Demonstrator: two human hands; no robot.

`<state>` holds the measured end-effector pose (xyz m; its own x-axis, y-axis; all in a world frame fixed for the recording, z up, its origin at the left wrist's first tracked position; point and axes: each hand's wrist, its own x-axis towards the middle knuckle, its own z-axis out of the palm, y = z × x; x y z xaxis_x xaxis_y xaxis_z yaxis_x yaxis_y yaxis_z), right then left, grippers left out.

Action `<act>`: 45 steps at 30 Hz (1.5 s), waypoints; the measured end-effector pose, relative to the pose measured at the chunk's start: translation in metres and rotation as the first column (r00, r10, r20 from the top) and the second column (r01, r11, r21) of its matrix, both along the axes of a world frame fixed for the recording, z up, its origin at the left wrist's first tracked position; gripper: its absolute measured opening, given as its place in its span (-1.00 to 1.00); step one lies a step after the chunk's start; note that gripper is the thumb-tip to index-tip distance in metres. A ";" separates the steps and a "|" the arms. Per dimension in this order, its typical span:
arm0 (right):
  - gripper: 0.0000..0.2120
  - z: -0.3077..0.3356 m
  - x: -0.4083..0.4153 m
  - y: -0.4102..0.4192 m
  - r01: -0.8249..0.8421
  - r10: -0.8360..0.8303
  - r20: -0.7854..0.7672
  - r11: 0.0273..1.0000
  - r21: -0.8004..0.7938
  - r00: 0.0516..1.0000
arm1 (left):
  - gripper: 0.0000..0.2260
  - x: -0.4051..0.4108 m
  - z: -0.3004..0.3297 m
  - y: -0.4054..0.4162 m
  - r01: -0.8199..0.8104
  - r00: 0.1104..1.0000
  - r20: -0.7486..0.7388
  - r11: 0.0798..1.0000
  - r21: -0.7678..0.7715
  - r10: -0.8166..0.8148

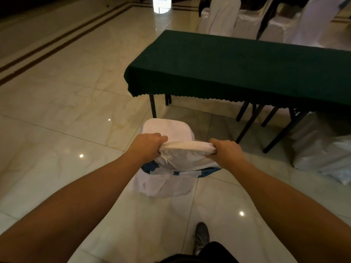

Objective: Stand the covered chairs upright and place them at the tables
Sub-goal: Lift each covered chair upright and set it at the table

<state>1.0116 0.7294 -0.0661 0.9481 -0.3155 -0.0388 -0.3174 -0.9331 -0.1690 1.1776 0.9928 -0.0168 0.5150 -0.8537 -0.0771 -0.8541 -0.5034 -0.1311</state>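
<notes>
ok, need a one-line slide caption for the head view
Both hands, left hand and right hand, grip the backrest top of a white-covered chair facing the green-clothed table.

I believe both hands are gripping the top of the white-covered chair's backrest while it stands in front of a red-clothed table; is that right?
Not quite: the head view shows the table wears a dark green cloth, not red. The rest holds: the left hand and right hand grip the top of the white-covered chair.

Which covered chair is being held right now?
The covered chair with the blue band, gripped at its backrest top by left hand and right hand; others stand untouched beyond the green table.
</notes>
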 end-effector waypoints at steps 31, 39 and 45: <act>-0.69 0.010 0.161 -0.218 0.415 -0.418 0.009 0.904 0.107 0.908 | -0.71 0.235 0.010 -0.301 0.276 0.960 -0.035 0.961 -0.037 -0.277; -0.70 0.024 0.251 -0.213 0.571 -0.570 -0.025 0.818 0.068 0.821 | -0.73 0.346 0.013 -0.333 0.387 0.917 -0.076 0.920 -0.060 -0.391; -0.68 0.025 0.291 -0.222 0.603 -0.602 -0.033 0.796 0.047 0.798 | -0.69 0.393 0.001 -0.352 0.417 0.903 -0.093 0.907 -0.054 -0.420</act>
